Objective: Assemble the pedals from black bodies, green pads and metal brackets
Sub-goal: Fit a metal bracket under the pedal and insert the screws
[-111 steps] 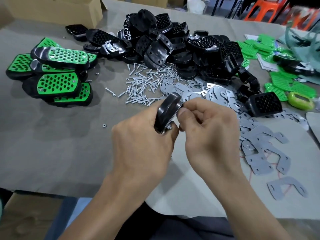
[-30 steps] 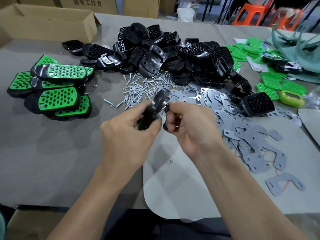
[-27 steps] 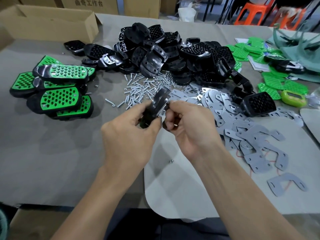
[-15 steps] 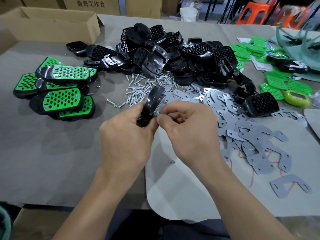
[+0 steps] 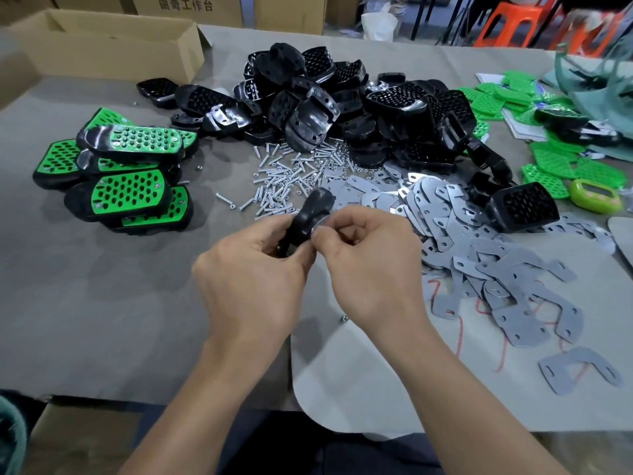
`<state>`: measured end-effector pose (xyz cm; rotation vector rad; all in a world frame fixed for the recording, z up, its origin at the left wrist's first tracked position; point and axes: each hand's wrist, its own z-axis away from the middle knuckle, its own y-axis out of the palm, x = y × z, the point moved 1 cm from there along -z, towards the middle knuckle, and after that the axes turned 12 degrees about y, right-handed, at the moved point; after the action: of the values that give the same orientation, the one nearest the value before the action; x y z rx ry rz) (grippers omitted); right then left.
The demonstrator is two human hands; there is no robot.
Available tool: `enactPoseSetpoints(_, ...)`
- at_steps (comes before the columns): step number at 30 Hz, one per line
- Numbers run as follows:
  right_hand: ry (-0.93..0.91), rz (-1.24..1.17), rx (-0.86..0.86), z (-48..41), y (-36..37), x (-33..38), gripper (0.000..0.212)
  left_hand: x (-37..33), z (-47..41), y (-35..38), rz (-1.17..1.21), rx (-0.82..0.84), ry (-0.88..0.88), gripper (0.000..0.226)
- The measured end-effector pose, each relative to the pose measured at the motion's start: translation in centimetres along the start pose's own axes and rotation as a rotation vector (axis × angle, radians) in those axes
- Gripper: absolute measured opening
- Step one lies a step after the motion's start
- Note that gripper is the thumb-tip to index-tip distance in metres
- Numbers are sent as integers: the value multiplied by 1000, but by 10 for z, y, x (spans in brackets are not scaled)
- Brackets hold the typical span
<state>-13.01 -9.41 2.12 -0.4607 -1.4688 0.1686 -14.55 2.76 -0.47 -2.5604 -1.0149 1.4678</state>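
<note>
The black characters 曲奇工作台 are printed on the side of a brown box (image 5: 191,10) at the far top edge.

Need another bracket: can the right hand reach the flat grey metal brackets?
Probably yes: the flat grey metal brackets lie uncovered beside the right hand, though it now pinches at the black pedal body.

Glossy blk plastic bodies (image 5: 359,108), matt grey metal brackets (image 5: 507,293), shiny screws (image 5: 287,180)

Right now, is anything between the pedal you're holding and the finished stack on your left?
Nothing that blocks it. Between the black body in the left hand and the finished pedals lies bare table, with one stray screw lying flat.
</note>
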Motion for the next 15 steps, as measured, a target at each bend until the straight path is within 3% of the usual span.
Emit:
enactPoseSetpoints(3,49,-7,-5,3,6,-4,23,1,3,2,-34,-23,-15,48)
enactPoseSetpoints(8,112,24,-17,4,5,-6,37,2,5,2,-30,-13,-3,39)
enactPoseSetpoints(12,76,0,80,2,-7,-1,18,3,5,0,-19,5,-20,46)
enactPoseSetpoints(15,-6,115,-33,6,-1,2,12,4,5,1,8,38,-30,45)
